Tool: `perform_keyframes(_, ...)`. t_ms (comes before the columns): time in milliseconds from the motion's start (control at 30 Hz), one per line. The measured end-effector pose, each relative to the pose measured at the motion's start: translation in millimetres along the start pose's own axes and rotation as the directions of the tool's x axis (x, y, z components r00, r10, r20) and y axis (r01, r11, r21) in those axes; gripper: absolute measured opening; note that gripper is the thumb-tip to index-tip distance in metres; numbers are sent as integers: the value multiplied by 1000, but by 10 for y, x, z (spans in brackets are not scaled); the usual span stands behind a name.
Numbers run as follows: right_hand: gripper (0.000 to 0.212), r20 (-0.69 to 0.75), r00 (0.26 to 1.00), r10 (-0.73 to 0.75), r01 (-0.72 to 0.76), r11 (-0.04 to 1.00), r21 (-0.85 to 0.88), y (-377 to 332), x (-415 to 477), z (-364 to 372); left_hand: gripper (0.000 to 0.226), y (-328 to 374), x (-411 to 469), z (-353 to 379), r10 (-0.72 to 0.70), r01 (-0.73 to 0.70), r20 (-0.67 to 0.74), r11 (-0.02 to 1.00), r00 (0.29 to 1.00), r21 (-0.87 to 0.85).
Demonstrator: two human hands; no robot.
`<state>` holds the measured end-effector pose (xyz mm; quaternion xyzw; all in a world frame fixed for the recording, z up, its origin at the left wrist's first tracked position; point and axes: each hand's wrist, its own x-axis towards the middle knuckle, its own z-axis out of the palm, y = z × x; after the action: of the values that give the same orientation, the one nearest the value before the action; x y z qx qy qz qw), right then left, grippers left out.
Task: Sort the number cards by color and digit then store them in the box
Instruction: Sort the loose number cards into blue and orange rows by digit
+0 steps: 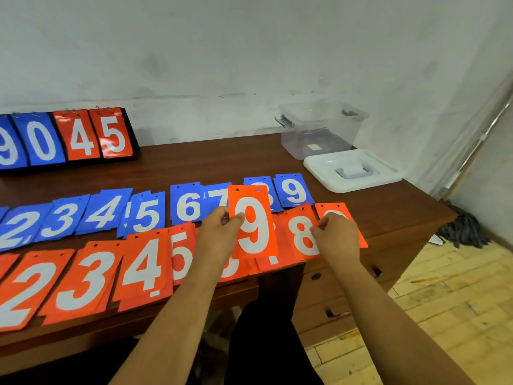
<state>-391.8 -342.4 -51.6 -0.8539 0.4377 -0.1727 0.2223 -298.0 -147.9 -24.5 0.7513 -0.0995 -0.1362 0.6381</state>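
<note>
Pinched at its 9 o'clock edge in the left hand [222, 232], above the rows: orange 9 card [254, 226]. Likely light, thin, slick, slightly bendy; best taken by an edge. Right hand [336, 234] on orange pile [359, 237] at 3 o'clock, grip unclear. Box [305, 143] at 1 o'clock.

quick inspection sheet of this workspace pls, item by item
surface: brown desk, cards in two rows along its near part
job's things: blue row up to 9; orange row in front; box open, lid off, beside it
clutter: scoreboard showing 9 0 4 5, back left
hands: left hand pinches orange 9 card above the rows; right hand on end orange pile, grip unclear
cables: nothing seen
surroundings: white wall, tiled floor, dark bundle on it
</note>
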Motion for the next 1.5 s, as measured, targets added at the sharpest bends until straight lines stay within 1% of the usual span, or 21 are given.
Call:
perform_keyframes(67, 24, -48, 999, -16, 13, 999, -49, -14, 9, 23, 13, 4, 5, 23, 3, -3, 23, 1000, 1000, 3)
perform_keyframes(100, 25, -81, 996, -32, 29, 999, -35, -26, 5, 20, 13, -4, 18, 39, 8, -8, 37, 1000, 999, 1)
perform_keyframes(133, 25, -100, 994, -46, 49, 999, 24, -56, -16, -8, 12, -2, 20, 64, 13, -13, 47, 1000, 999, 5)
perform_keyframes(167, 24, -97, 994, -54, 66, 989, 129, -94, -36, -45, 8, -13, 29, 98, 15, -16, 64, 1000, 998, 15)
perform_keyframes(200, 23, -61, 997, -51, 65, 964, 259, -151, -56, -88, 4, -9, 26, 139, 19, -21, 78, 1000, 997, 21)
perform_keyframes(267, 23, 118, 992, -48, -19, 861, 508, -270, -95, -184, 12, 2, 23, 263, 17, -20, 111, 999, 994, 33)
perform_keyframes(333, 29, 279, 957, -80, -117, 775, 621, -312, -115, -213, 16, 49, 16, 409, 15, -24, 141, 998, 990, 61)
perform_keyframes(400, 42, 307, 949, -75, -142, 766, 627, -266, -97, -222, 15, 101, 11, 557, 30, -47, 180, 995, 983, 92)
perform_keyframes(500, 46, 202, 979, -17, -120, 753, 647, -89, 31, -315, 20, 93, 34, 729, 120, -169, 248, 968, 961, 185)
perform_keyframes(533, 44, 151, 989, 2, -98, 769, 632, -10, 96, -363, 25, 65, 45, 767, 166, -233, 271, 943, 948, 237)
perform_keyframes(567, 43, 97, 995, 25, -78, 806, 586, 77, 168, -410, 30, 33, 61, 792, 225, -321, 300, 891, 927, 322)
perform_keyframes(633, 43, 17, 997, 80, -79, 891, 448, 252, 300, -451, 38, -32, 106, 841, 326, -499, 397, 715, 858, 490)
perform_keyframes(667, 43, -5, 995, 102, -92, 922, 377, 322, 348, -450, 43, -45, 128, 868, 333, -556, 459, 633, 824, 539)
perform_keyframes(767, 40, -25, 994, 109, -100, 968, 230, 458, 477, -376, 51, -47, 214, 946, 263, -633, 589, 476, 765, 610)
perform_keyframes(867, 37, -30, 996, 87, -84, 991, 103, 512, 573, -281, 49, -53, 296, 1013, 192, -671, 655, 385, 730, 634)
perform_keyframes(967, 42, -74, 996, 56, -61, 996, -71, 546, 635, -182, 49, -73, 351, 1047, 174, -668, 660, 377, 731, 641)
perform_keyframes(1067, 41, -134, 990, 42, -56, 993, -105, 547, 636, -154, 49, -83, 361, 1072, 176, -671, 658, 356, 732, 651)
perform_keyframes(1167, 38, -166, 986, 15, -19, 1000, -24, 491, 610, -181, 48, -48, 347, 1046, 224, -652, 622, 405, 750, 641)
perform_keyframes(1333, 45, -113, 982, -151, 160, 984, 79, 176, 455, -251, 30, 145, 317, 649, 333, -574, 470, 543, 817, 613)
perform_keyframes(1400, 45, -65, 977, -202, 209, 972, 110, -6, 345, -245, 25, 211, 302, 354, 352, -531, 398, 552, 847, 642)
perform_keyframes(1500, 46, -43, 954, -295, 298, 939, 169, -289, 195, -159, 22, 252, 260, -179, 365, -458, 292, 550, 884, 698)
